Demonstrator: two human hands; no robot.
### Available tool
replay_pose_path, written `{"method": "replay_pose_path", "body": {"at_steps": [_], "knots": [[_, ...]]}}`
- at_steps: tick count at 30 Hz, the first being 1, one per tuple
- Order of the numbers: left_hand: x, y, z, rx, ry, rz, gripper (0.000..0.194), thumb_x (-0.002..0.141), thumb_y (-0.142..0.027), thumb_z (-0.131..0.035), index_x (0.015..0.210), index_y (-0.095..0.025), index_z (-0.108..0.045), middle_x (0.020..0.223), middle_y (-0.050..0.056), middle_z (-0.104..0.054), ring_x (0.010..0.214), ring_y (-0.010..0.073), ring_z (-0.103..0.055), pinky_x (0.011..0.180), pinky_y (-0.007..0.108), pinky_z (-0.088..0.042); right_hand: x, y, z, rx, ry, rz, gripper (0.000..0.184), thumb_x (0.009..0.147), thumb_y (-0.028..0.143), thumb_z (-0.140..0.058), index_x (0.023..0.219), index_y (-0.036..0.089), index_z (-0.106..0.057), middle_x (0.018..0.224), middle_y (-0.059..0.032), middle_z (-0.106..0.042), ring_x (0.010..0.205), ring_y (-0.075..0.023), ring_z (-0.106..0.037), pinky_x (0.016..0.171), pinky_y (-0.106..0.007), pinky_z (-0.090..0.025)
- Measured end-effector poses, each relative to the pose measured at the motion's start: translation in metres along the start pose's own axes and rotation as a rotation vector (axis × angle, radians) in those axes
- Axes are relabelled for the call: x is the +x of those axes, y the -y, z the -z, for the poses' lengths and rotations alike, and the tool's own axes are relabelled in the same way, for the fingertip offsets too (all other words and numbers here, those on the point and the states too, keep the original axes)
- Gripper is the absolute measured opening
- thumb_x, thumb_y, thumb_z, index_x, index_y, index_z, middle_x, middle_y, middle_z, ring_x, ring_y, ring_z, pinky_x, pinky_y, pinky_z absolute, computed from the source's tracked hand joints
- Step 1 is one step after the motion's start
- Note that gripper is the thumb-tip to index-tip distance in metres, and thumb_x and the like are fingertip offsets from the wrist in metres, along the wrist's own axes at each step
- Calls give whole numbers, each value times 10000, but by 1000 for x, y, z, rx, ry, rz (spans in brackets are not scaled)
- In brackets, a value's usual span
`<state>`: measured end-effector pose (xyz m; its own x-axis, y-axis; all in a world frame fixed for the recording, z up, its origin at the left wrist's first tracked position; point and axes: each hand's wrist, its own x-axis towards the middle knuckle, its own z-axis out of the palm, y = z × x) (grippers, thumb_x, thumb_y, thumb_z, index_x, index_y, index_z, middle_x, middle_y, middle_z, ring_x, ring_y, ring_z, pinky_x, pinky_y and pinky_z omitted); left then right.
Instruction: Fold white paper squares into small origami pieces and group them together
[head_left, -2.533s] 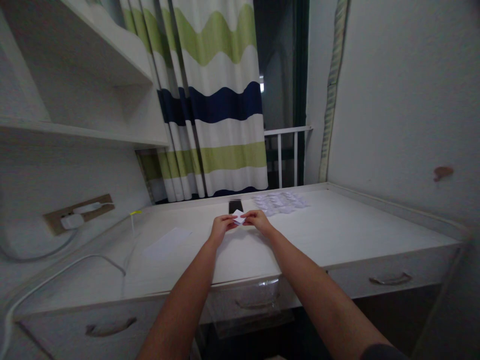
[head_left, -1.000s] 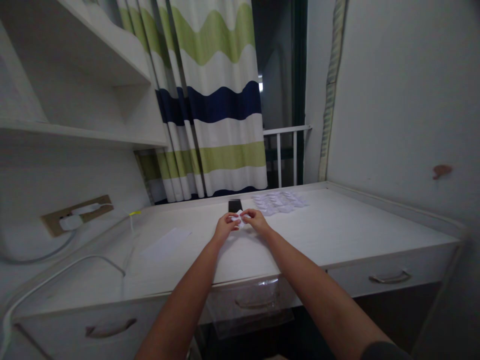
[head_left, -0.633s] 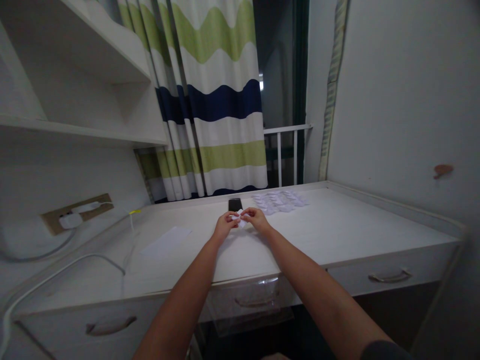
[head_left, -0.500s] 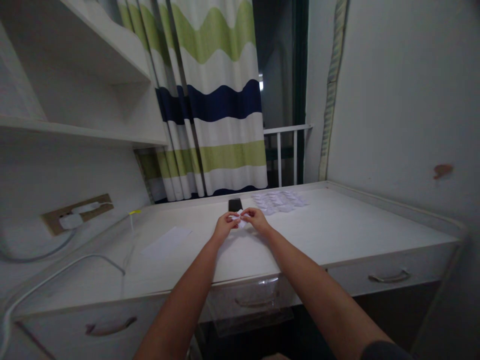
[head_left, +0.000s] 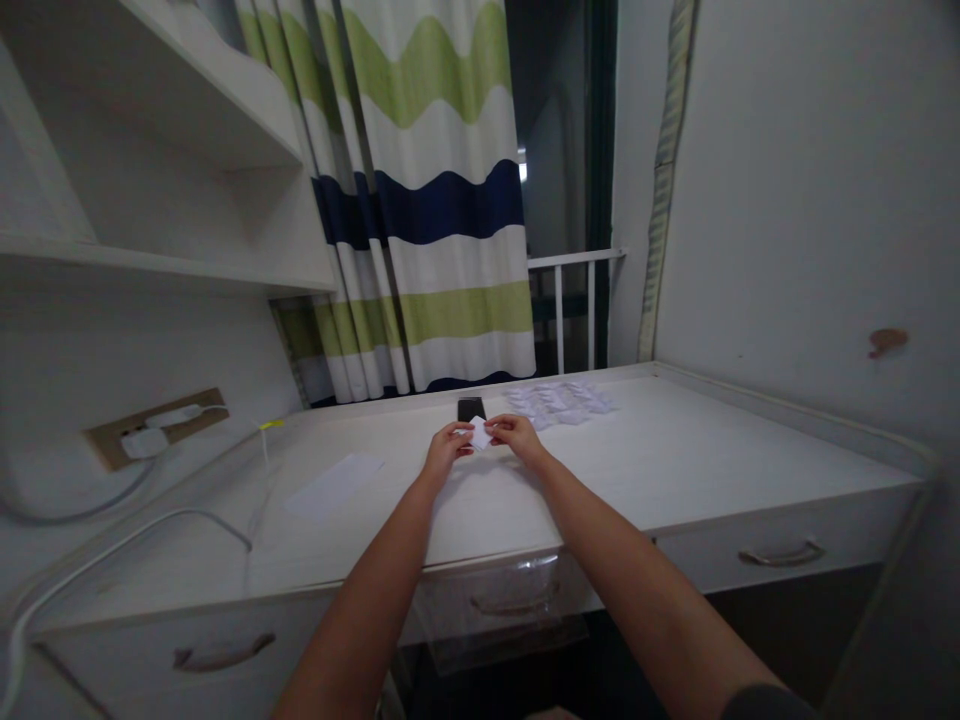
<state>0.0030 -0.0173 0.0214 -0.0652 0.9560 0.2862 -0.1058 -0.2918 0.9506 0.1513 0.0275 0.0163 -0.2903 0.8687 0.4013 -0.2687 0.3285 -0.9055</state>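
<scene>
A small folded piece of white paper point(head_left: 480, 434) is held up between my two hands, just above the desk. My left hand point(head_left: 448, 446) pinches its left corner, fingers closed. On the other side my right hand point(head_left: 513, 435) grips the right corner between thumb and fingers. Behind the paper lies a black phone-like object point(head_left: 471, 407), its near end hidden by the paper and hands. Many folded white paper pieces point(head_left: 559, 402) lie in rows at the back, just right of my hands.
White sheets of paper point(head_left: 336, 484) lie on the white desk point(head_left: 675, 440) to the left. A white cable point(head_left: 180, 513) crosses the desk's left side, near a wall socket with plugs point(head_left: 146, 440). A shelf point(head_left: 165, 265) overhangs at left, and a striped curtain point(head_left: 457, 310) hangs behind.
My hands have moved slightly apart. The folded paper between them now shows a flat diamond face, where before the fingers covered more of it.
</scene>
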Motion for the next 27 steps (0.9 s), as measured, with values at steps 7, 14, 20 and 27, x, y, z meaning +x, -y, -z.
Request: {"method": "replay_pose_path", "body": {"at_steps": [7,14,20,27], "knots": [[1,1,3,-14,27,28,293,525,-312,-657,758,-138,-622,695,39,-630,589,119,-572,548,236,-443,1,-5,1,2,27,-14,272,495,317,-711,700,148,-653,612,-8,-619,570,-109,-556,586,-267,-472],[-3,0,2,40,36,25,335,510,-289,-691,799,-135,-624,714,51,-639,629,133,-584,571,249,-447,8,-13,5,-106,50,10,259,522,322,-671,703,136,-672,608,-20,-623,534,-94,-515,551,-250,-431],[-3,0,4,147,-20,24,336,486,-254,-698,797,-145,-629,716,40,-644,631,128,-580,552,226,-419,5,-12,6,-178,76,4,284,550,277,-648,799,143,-680,664,-27,-635,553,-91,-509,543,-237,-413],[-1,1,5,223,31,10,338,483,-237,-692,804,-149,-632,694,45,-651,618,141,-580,518,221,-396,5,-15,7,-214,70,-24,324,509,203,-675,822,123,-680,628,-25,-625,524,-89,-499,538,-240,-396]]}}
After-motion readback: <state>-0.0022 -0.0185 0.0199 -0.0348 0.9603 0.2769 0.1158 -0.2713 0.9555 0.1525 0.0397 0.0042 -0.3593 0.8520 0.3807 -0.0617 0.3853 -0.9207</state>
